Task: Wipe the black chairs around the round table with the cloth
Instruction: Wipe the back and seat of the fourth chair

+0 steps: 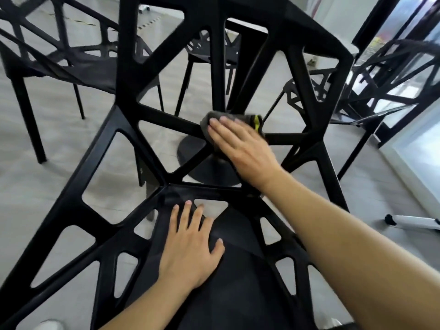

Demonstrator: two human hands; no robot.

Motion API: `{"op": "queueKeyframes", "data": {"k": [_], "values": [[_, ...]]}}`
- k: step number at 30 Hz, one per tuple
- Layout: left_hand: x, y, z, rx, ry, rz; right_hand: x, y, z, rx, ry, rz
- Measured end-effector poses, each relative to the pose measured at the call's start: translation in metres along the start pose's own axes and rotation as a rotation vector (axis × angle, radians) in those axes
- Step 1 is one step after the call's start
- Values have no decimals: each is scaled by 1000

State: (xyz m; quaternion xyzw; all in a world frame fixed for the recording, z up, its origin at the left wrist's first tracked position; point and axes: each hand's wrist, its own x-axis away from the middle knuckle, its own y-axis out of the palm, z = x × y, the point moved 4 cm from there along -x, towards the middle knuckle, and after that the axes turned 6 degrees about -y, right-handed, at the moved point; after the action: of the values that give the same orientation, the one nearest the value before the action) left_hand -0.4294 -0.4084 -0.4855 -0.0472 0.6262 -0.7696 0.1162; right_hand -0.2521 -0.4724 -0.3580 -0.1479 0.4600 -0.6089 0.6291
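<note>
While the wide-angle view bends the scene, a black chair [59, 65] with an open lattice shell is seen at the far left, standing on the grey floor [42, 186] on thin black legs. Nearer the camera, a second black lattice chair [114, 186] fills most of the view, its backrest rising toward the top of the frame and its seat spreading below. On that seat the left hand [192, 246] is laid flat, palm down, fingers straight and slightly spread, nothing being gripped by it. Through the openings of the backrest, the round black base of the table [190, 148] is seen on the floor, with its black column rising behind the struts, and a further black chair [209, 53] is glimpsed beyond it. Right of centre, a grey cloth [215, 117] with a yellow-green stripe at its right end is pressed against the meeting point of the backrest struts by the right hand [240, 148], whose fingers are stretched flat over it rather than curled round it. The bare right forearm runs down to the lower right corner. Farther right, another black lattice chair [390, 75] stands before a glass door [419, 148], through which bright light is seen, and a white tube with a black end [414, 222] lies on the floor near the right edge.
</note>
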Motion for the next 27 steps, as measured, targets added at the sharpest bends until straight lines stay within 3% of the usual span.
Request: {"op": "queueKeyframes", "data": {"k": [3,5,11,14,17,19,21,24,26,27], "values": [[-1,-1,0,-6,1,-13,0,-12,31,-1,173,33],[-1,-3,2,-18,6,-30,4,-10,19,-82,269,78],[1,-4,0,6,11,-4,59,41,-69,-152,92,-168],[-1,-2,-1,3,11,12,64,37,-80,-159,180,-222],[0,-2,0,-13,15,33,62,13,-80,-188,198,-98],[0,-1,0,-11,18,25,78,1,-69,-143,308,-81],[-2,1,-1,-8,10,20,103,-1,-60,-99,454,-187],[-3,3,-2,-20,20,33,116,3,-64,-225,457,-406],[-2,4,-4,-8,19,61,107,-8,-59,-283,471,-406],[-1,5,-6,-10,19,61,101,-20,-52,-292,525,-323]]}}
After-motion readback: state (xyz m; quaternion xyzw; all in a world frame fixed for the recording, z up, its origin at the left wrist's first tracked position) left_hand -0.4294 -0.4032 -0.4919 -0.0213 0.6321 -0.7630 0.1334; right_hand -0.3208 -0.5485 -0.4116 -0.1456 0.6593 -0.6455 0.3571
